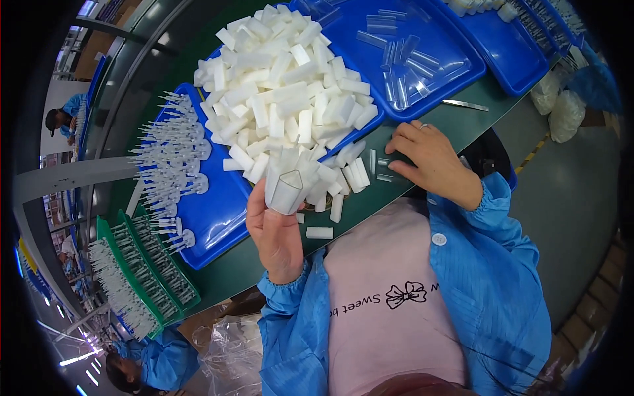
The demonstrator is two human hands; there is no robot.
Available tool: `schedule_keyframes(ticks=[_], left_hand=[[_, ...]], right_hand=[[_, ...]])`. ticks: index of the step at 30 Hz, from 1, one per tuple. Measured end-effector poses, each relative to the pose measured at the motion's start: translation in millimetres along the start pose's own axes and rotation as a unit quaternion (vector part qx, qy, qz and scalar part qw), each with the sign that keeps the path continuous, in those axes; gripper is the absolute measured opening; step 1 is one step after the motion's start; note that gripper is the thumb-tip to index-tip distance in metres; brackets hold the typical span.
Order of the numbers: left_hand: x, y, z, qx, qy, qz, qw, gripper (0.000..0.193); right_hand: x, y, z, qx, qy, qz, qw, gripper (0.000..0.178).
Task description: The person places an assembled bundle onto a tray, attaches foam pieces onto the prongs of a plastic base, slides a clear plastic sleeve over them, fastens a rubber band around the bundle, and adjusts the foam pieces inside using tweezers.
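Note:
Near the table's front edge, my left hand (276, 239) is closed on a clear plastic sleeve (285, 193), its open end facing me. Behind it, white foam blocks (284, 99) lie in a big heap, and several loose blocks (356, 175) have spread onto the green table (360, 204). My right hand (432, 162) rests to the right with thumb and fingers apart. Its fingertips are beside small clear tube pieces (385, 169) on the table; whether they touch them I cannot tell.
A blue tray (456, 63) holds more clear tubes, with metal tweezers (465, 104) lying by its edge. Left, another blue tray (211, 218) carries many white pronged parts (175, 152), beside green racks (142, 270) of similar parts. Co-workers in blue (168, 360) sit further left.

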State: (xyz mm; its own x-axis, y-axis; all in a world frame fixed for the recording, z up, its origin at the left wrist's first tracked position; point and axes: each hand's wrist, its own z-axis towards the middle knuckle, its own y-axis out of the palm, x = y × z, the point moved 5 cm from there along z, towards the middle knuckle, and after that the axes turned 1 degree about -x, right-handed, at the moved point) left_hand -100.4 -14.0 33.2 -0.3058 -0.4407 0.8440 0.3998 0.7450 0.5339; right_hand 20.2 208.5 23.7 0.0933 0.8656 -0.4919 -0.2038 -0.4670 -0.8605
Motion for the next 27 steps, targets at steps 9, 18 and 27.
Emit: schedule_keyframes(ticks=[9, 18, 27], left_hand=[[0.9, -0.3, -2.2, 0.003, -0.006, 0.010, 1.000, 0.043], [2.9, -0.7, -3.7, 0.002, -0.007, 0.040, 0.999, 0.044], [14.3, 29.4, -12.6, -0.079, 0.154, 0.281, 0.944, 0.044]], right_hand=[[-2.9, -17.1, -1.7, -0.008, -0.012, 0.049, 0.999, 0.022], [1.8, -35.2, -2.5, 0.049, 0.019, 0.175, 0.983, 0.020], [-17.8, -64.4, 9.2, 0.148, 0.026, 0.512, 0.846, 0.016]])
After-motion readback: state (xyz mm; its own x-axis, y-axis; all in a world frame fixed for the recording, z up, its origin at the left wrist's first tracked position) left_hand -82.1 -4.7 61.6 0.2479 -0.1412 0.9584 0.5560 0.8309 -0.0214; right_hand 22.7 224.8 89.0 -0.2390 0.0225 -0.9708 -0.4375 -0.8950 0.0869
